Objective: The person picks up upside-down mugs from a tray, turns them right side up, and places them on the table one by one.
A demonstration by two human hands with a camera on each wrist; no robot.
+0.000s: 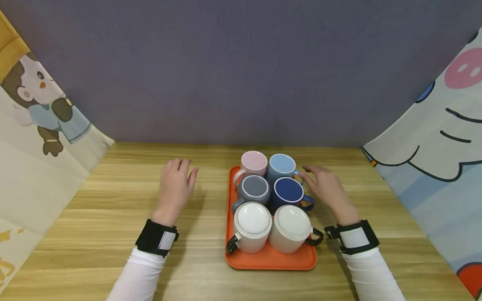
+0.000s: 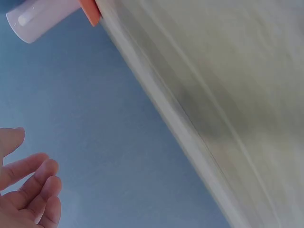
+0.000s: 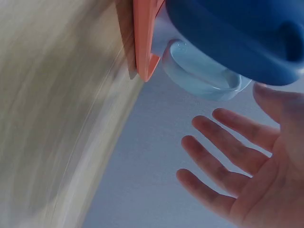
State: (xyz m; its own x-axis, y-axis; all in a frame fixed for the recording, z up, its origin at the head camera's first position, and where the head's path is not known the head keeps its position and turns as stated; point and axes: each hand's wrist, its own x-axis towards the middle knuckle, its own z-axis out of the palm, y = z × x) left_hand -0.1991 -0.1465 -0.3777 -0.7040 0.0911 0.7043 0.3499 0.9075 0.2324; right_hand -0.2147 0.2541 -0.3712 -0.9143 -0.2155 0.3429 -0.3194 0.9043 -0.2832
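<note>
Several upside-down mugs stand in two columns on an orange tray [image 1: 271, 262]. At its far end are a pink mug [image 1: 254, 162] and a light blue mug [image 1: 282, 164]. The middle pair is a grey mug [image 1: 255, 187] and a dark blue mug [image 1: 288, 191]. Two white mugs with black handles, one left [image 1: 253, 225] and one right [image 1: 289, 230], stand nearest. My right hand [image 1: 329, 188] is beside the light blue mug's handle [image 3: 204, 76], fingers spread; contact cannot be told. Left of the tray, my left hand [image 1: 175, 186] hovers over the table with relaxed fingers, holding nothing.
The tray stands on a wood-grain table [image 1: 105, 209]. A grey-purple wall panel [image 1: 241, 75] rises behind the table's far edge. Cartoon-printed cloths hang at the left [image 1: 37, 175] and right [image 1: 425, 138] sides.
</note>
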